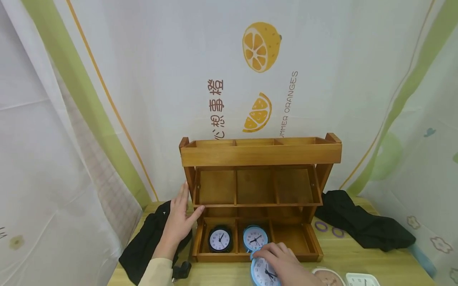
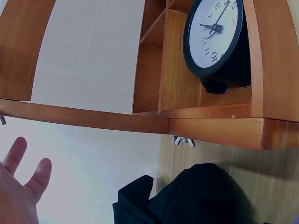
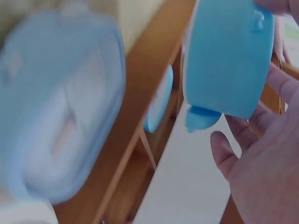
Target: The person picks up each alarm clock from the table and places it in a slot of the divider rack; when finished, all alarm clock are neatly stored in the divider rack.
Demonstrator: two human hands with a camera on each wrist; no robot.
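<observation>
My right hand (image 1: 286, 264) grips a round blue alarm clock (image 1: 265, 273) in front of the wooden tiered rack (image 1: 261, 155); its blue back and small foot show in the right wrist view. My left hand (image 1: 178, 223) rests against the rack's left upright, fingers fairly straight and thumb spread. On the bottom tier, a black alarm clock (image 1: 220, 239) sits in the left compartment and another blue alarm clock (image 1: 255, 237) in the middle one. The right compartment holds nothing. In the left wrist view, the black clock (image 2: 217, 35) shows close up, with my left hand (image 2: 21, 191) at the lower left.
Black cloths (image 1: 368, 222) lie on both sides of the rack, with purple rings (image 1: 321, 226) by the right one. A white clock (image 1: 361, 279) and a round brown-faced thing (image 1: 327, 276) stand at the table's front right. A small black object (image 1: 181, 270) lies near my left forearm.
</observation>
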